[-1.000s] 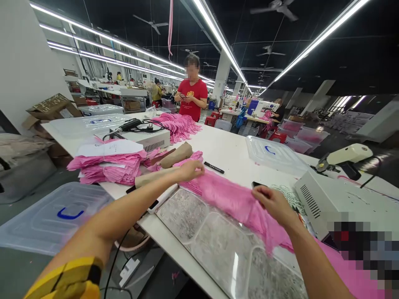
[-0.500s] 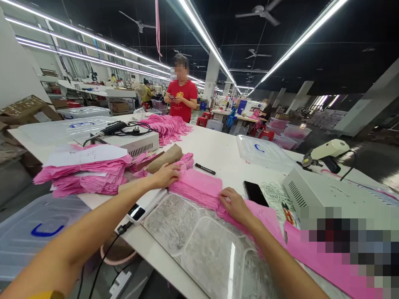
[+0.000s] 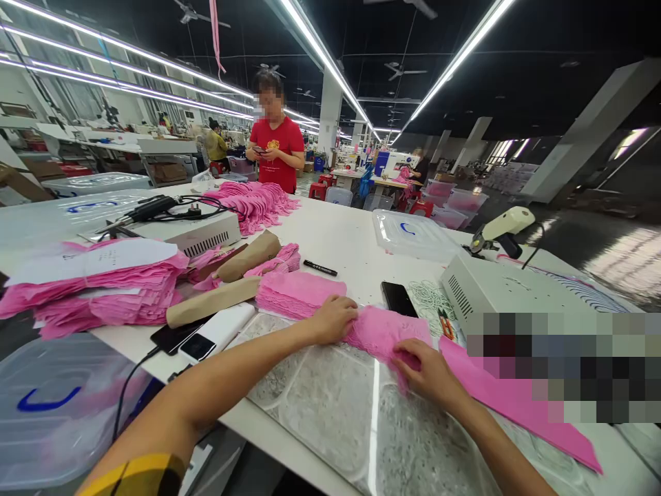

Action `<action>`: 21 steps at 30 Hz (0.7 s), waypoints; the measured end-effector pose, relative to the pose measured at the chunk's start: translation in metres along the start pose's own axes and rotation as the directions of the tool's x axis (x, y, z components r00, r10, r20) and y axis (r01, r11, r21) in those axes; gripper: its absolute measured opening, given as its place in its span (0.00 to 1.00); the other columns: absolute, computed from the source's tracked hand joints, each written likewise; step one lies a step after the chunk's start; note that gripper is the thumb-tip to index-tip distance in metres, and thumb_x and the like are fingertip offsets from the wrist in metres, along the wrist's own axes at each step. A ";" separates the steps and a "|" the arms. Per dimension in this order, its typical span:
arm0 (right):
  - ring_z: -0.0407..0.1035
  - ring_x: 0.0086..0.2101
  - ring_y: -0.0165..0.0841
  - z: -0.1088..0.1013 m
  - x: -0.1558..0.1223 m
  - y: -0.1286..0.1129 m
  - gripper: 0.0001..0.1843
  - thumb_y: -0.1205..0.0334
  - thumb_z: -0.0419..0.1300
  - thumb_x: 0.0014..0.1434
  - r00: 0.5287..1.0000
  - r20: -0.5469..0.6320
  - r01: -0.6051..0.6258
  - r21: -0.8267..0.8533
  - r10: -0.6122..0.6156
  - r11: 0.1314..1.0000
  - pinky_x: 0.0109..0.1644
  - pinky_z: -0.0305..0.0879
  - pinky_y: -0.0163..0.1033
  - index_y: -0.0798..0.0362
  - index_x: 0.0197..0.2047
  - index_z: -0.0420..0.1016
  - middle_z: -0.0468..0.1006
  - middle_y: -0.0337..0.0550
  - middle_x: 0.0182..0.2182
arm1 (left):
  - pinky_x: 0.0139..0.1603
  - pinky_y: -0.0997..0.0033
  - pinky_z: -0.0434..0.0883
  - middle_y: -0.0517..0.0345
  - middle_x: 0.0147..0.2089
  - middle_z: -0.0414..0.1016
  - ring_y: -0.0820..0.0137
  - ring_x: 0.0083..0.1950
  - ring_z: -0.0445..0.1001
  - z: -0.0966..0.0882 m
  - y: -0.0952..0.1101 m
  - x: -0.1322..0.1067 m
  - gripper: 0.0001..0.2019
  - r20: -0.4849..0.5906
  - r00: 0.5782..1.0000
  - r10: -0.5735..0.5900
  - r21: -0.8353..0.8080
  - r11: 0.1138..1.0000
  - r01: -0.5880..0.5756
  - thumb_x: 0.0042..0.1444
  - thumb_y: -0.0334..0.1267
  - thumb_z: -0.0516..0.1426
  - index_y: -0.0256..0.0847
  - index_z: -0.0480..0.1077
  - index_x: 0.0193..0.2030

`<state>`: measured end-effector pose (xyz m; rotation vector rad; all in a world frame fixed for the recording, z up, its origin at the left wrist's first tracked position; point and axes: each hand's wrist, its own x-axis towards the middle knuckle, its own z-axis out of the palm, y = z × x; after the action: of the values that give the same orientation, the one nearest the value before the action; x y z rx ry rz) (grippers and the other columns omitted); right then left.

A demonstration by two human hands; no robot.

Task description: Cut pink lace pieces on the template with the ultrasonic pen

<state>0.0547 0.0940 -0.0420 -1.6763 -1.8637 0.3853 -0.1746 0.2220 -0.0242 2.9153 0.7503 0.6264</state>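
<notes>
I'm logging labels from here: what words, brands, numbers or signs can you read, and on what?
No text is clear enough to quote.
Marker: pale print, too small to read.
White sheet on the left-hand pink stack: dark marks, too blurred.
Red shirt: small print below the yellow emblem, unreadable.

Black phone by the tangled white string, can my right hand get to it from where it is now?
Probably yes: the black phone lies just past the pink cloth, which looks low enough for the right hand to reach over, and the phone's top looks mostly uncovered.
</notes>
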 end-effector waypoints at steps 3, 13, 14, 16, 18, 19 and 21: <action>0.72 0.43 0.39 0.001 -0.005 -0.003 0.13 0.52 0.57 0.56 1.000 -0.010 0.008 -0.015 -0.008 1.000 0.50 0.67 0.47 0.50 0.37 0.76 0.78 0.46 0.40 | 0.50 0.63 0.70 0.50 0.44 0.78 0.63 0.46 0.76 -0.003 0.005 0.017 0.08 -0.047 0.999 -0.014 0.038 0.999 0.016 0.58 0.27 0.54 0.38 0.74 0.40; 0.70 0.37 0.38 0.035 -0.028 -0.019 0.03 0.65 0.57 0.57 0.944 -0.194 0.158 -0.443 -0.266 0.883 0.40 0.66 0.42 0.52 0.35 0.71 0.76 0.47 0.37 | 0.48 0.62 0.66 0.52 0.35 0.72 0.65 0.39 0.69 -0.048 0.015 -0.031 0.10 -0.029 0.977 0.211 0.225 0.954 -0.199 0.65 0.28 0.49 0.38 0.71 0.39; 0.70 0.36 0.37 0.036 -0.030 -0.020 0.04 0.67 0.56 0.57 0.941 -0.182 0.182 -0.440 -0.286 0.879 0.40 0.67 0.41 0.52 0.35 0.72 0.76 0.47 0.37 | 0.48 0.62 0.66 0.52 0.34 0.72 0.65 0.38 0.68 -0.052 0.013 -0.044 0.11 -0.015 0.973 0.232 0.238 0.946 -0.222 0.65 0.27 0.48 0.38 0.71 0.38; 0.70 0.35 0.35 0.035 -0.035 -0.025 0.06 0.68 0.54 0.59 0.933 -0.152 0.237 -0.427 -0.327 0.873 0.38 0.67 0.39 0.52 0.34 0.72 0.76 0.46 0.37 | 0.50 0.61 0.65 0.54 0.33 0.71 0.67 0.37 0.67 -0.060 0.009 -0.071 0.12 0.014 0.966 0.258 0.251 0.934 -0.253 0.64 0.25 0.47 0.38 0.70 0.39; 0.70 0.34 0.32 0.034 -0.041 -0.033 0.07 0.68 0.53 0.61 0.916 -0.109 0.319 -0.385 -0.386 0.866 0.37 0.68 0.37 0.52 0.34 0.71 0.75 0.45 0.37 | 0.53 0.60 0.65 0.55 0.32 0.70 0.67 0.36 0.66 -0.066 0.007 -0.097 0.12 0.034 0.960 0.277 0.265 0.924 -0.276 0.65 0.25 0.47 0.39 0.70 0.40; 0.71 0.34 0.31 0.033 -0.045 -0.039 0.07 0.68 0.53 0.62 0.902 -0.089 0.368 -0.355 -0.423 0.860 0.37 0.69 0.36 0.52 0.34 0.71 0.75 0.45 0.37 | 0.54 0.59 0.65 0.56 0.32 0.70 0.67 0.36 0.66 -0.068 0.006 -0.109 0.12 0.042 0.955 0.293 0.278 0.915 -0.293 0.66 0.25 0.47 0.39 0.70 0.40; 0.71 0.34 0.31 0.034 -0.052 -0.052 0.08 0.69 0.52 0.63 0.870 -0.058 0.457 -0.280 -0.490 0.844 0.37 0.69 0.35 0.52 0.35 0.70 0.75 0.45 0.36 | 0.58 0.58 0.63 0.56 0.32 0.69 0.67 0.35 0.65 -0.072 0.005 -0.130 0.11 0.070 0.938 0.339 0.309 0.887 -0.344 0.67 0.26 0.47 0.38 0.69 0.40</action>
<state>-0.0060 0.0405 -0.0507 -1.2822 -2.2149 -0.1763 -0.3053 0.1527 -0.0052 3.3867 0.3587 0.5505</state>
